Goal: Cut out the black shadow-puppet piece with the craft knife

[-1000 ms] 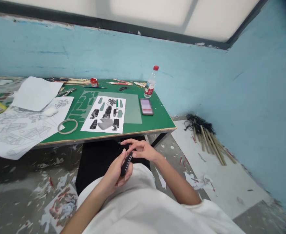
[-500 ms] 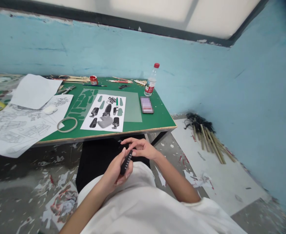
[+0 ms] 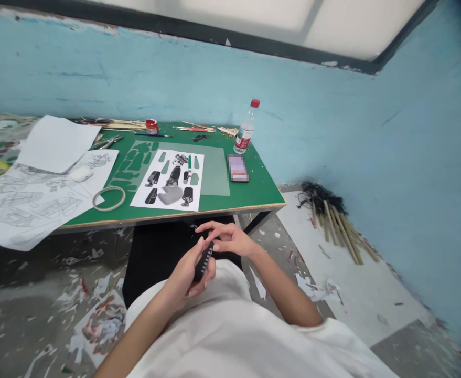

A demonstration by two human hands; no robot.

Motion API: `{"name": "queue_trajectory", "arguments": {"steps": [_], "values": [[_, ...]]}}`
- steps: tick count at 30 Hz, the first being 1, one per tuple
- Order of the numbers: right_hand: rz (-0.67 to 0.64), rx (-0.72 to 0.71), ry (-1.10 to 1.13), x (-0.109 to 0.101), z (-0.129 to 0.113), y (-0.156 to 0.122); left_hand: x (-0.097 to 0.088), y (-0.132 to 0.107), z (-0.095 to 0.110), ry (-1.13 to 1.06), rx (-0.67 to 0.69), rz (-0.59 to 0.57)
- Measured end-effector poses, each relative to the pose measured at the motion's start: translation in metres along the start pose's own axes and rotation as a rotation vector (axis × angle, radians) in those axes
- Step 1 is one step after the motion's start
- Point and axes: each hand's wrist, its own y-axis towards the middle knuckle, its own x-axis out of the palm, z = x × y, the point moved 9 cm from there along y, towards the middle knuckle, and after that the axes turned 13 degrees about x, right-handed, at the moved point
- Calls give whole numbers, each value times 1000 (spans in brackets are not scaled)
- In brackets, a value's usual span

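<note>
Over my lap, below the table's front edge, my left hand (image 3: 189, 273) is closed around a narrow black cut-out piece (image 3: 203, 262) with a row of white marks along one side. My right hand (image 3: 230, 239) bends over its upper end, thumb and fingertips closed on it; part of that end is hidden by the fingers. On the table ahead lies a white printed sheet (image 3: 143, 202) with black-and-grey figure parts and several cut-out holes showing green. A green-handled craft knife (image 3: 190, 165) rests on this sheet. Beneath it is a translucent sheet (image 3: 216, 173) with shapes cut out at its left.
The green table (image 3: 261, 194) also bears a phone (image 3: 237, 169), a water bottle (image 3: 244, 131), a tape roll (image 3: 108, 199), line drawings (image 3: 29, 205), pliers (image 3: 110, 142) and a red paint jar (image 3: 151, 126). Paper scraps (image 3: 100, 320) litter the floor; bundled sticks (image 3: 342, 231) lie by the wall.
The view has shifted very slightly. Both hands keep almost the same pose on the black cut-out piece, and the things on the table stay in place.
</note>
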Motion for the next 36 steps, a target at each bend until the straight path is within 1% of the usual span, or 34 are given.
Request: {"name": "queue_trajectory", "arguments": {"steps": [13,17,23,27,29,30,31,33,35,36], "values": [[-13,-32,-12,0,-3,-1,4,0,4,26,14,-29],[-3,-26,-21,-1,-1,-2,3,-1,3,33,7,-36],[61,-39,-24,-6,-3,-2,-1,3,-1,14,20,-58],[156,-88,-30,-16,-13,-7,-4,3,11,29,88,-80],[227,-135,-37,-21,-26,-14,-8,-4,23,47,167,-82],[264,-165,-42,-23,-34,-18,-11,-8,32,93,240,-74],[298,-199,-46,-24,-42,-23,-15,-14,44,184,339,-55],[349,-271,-57,-23,-60,-33,-17,-32,74,576,643,11],[378,-336,-66,-19,-75,-42,-7,-54,96,932,918,54],[385,-363,-69,-17,-81,-46,-1,-63,102,1024,1019,71]]}}
